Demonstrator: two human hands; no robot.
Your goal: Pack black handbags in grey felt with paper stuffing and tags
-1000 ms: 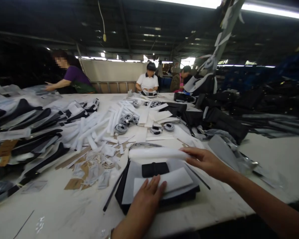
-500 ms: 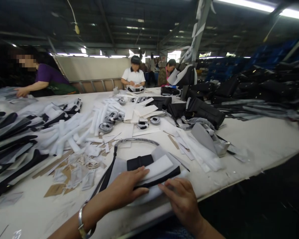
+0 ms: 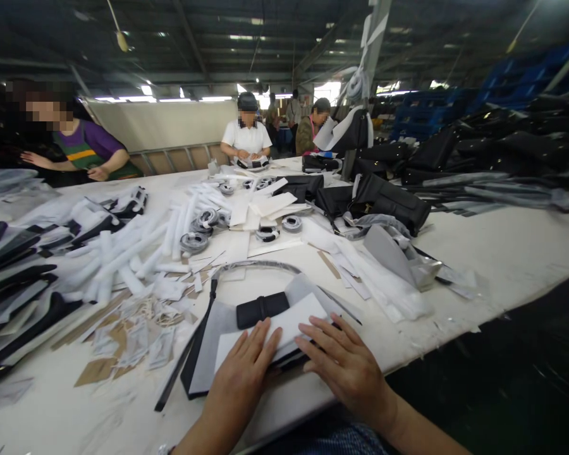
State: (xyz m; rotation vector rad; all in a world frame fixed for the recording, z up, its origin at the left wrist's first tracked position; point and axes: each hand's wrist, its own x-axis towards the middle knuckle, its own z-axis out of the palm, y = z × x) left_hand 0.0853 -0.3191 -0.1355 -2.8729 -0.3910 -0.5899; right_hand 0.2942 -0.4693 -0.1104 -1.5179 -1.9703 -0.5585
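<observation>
A black handbag point(image 3: 196, 366) lies flat on the table in front of me, partly covered by grey-white wrapping sheet. Its handle point(image 3: 260, 264), sleeved in clear film, arches away from me. On the bag rests a white foam sheet point(image 3: 291, 322), below a black strap tab point(image 3: 262, 309). My left hand point(image 3: 249, 373) lies with its fingers stretched over the left part of the foam sheet. With fingers spread, my right hand point(image 3: 346, 366) presses on its right end. The bag's near edge is partly hidden under my hands.
White foam rolls point(image 3: 118, 259), coiled straps point(image 3: 194, 241) and paper packets point(image 3: 135, 341) spread to the left and middle. Black bags point(image 3: 389, 202) and plastic wrap point(image 3: 374, 272) lie at the right. Co-workers point(image 3: 246, 133) are across the table. The table edge point(image 3: 436, 351) runs along the right.
My right hand has come up from the bag's near edge onto the foam sheet. My left hand has shifted lower, and the foam now lies across the bag. The co-worker at left has turned.
</observation>
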